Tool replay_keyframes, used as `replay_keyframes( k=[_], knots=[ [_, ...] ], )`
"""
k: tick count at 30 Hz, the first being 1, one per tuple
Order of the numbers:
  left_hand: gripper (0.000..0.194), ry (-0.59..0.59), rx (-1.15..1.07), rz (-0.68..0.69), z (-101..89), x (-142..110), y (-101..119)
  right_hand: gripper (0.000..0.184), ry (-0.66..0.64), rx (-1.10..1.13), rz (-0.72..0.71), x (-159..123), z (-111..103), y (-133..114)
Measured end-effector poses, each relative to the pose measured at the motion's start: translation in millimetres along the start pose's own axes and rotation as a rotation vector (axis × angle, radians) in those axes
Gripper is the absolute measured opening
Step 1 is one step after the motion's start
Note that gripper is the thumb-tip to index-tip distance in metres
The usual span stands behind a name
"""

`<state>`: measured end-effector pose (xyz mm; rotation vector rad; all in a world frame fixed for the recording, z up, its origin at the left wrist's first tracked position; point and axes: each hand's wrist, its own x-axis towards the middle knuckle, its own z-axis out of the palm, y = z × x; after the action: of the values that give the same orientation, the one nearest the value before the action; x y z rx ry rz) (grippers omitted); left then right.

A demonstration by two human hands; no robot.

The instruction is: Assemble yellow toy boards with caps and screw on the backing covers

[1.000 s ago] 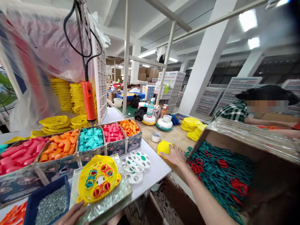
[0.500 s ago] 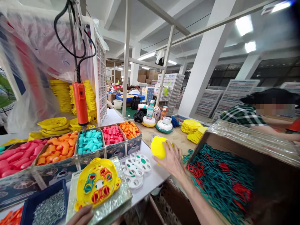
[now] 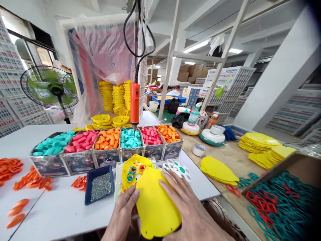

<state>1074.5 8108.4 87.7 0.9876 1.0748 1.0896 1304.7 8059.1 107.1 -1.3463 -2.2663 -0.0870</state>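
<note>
Both my hands hold a flat yellow plastic cover (image 3: 154,204) at the near table edge. My left hand (image 3: 124,214) grips its left rim with the thumb on top. My right hand (image 3: 187,207) lies over its right side, fingers spread along the surface. Just behind the cover lies a yellow toy base (image 3: 134,165) fitted with small coloured rings. Part of the base is hidden under the cover. White perforated discs (image 3: 178,167) lie right of it.
A blue tray of screws (image 3: 100,184) sits left of the base. A row of boxes with coloured caps (image 3: 107,140) stands behind, under a hanging orange screwdriver (image 3: 134,102). A stack of yellow covers (image 3: 218,169) and a carton of teal and red rings (image 3: 278,197) are at right. Orange parts (image 3: 30,179) lie left.
My right hand carried the yellow cover from the wooden bench on the right over to the toy base. My left hand came up to its rim. The view swung left.
</note>
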Motion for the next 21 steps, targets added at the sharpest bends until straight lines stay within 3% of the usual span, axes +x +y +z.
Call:
replay_keyframes(
  k=[3, 5, 9, 14, 16, 21],
  knots=[
    [0.055, -0.001, -0.063, -0.144, -0.5, -4, 16, 0.127, -0.089, 0.049, -0.047, 11, -11, -3],
    [0.056, -0.009, -0.06, -0.149, -0.4, -9, 23, 0.12, -0.122, 0.076, -0.073, 18, -14, -9],
    [0.052, -0.082, 0.208, 0.024, -8.9, -10, 34, 0.107, -0.194, 0.128, -0.07, 29, -12, -7],
    [0.049, 0.156, 0.607, 0.359, -32.0, 18, 36, 0.117, -0.351, 0.216, 0.065, 56, -2, 14],
    [0.053, 0.141, 0.642, 0.373, -37.4, 34, 33, 0.118, -0.42, 0.231, 0.076, 72, 1, 17],
    [0.062, 0.02, 0.586, 0.256, -35.3, 60, 24, 0.119, -0.498, 0.197, 0.105, 107, 8, 11]
  ],
)
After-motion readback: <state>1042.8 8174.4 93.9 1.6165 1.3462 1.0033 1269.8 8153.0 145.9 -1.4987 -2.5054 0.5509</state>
